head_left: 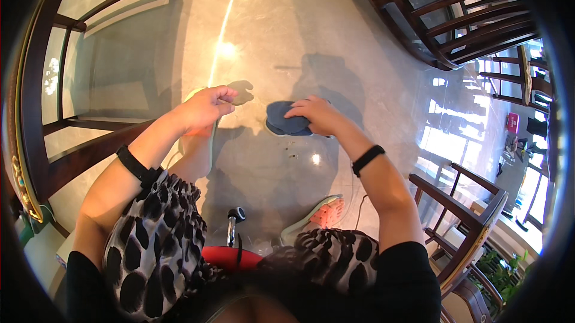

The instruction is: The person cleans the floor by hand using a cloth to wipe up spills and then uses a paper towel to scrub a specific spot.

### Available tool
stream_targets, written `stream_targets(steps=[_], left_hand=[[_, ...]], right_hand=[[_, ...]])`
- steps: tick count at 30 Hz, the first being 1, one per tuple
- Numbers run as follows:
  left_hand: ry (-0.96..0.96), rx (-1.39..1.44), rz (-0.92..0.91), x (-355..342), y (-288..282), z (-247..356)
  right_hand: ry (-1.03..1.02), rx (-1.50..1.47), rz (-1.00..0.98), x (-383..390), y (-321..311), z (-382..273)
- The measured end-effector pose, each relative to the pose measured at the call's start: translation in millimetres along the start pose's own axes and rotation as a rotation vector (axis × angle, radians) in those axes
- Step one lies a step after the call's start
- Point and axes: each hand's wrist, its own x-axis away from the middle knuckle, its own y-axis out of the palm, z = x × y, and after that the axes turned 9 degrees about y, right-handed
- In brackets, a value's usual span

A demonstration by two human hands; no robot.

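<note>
My right hand is on a dark blue, flat, rounded thing with a pale lower edge, perhaps a soft shoe or a folded cloth item. Its fingers curl over the right part of the top, close to the floor, and my palm hides that end. To the left, my left hand hovers above my left foot with a gap between thumb and fingers, and nothing shows in it. Its shadow falls on the floor beside the fingertips. A coral sandal with a pale green sole is on my right foot.
A dark wooden frame stands at the left. Slatted dark furniture is at the far right, and a wooden chair is near right. Below me show a red seat and a chrome post with a black cap. A thin cable hangs nearby.
</note>
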Motion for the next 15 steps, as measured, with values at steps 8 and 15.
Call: stream_targets(steps=[8, 15], left_hand=[[-0.117, 0.111, -0.024, -2.0, 7.4, -0.1], [-0.087, -0.018, -0.021, 2.5, 2.3, 0.6]], right_hand=[[0.496, -0.377, 0.695, -1.3, -17.2, 121.1], [0.567, 0.023, 0.484, -65.1, -32.7, 14.1]])
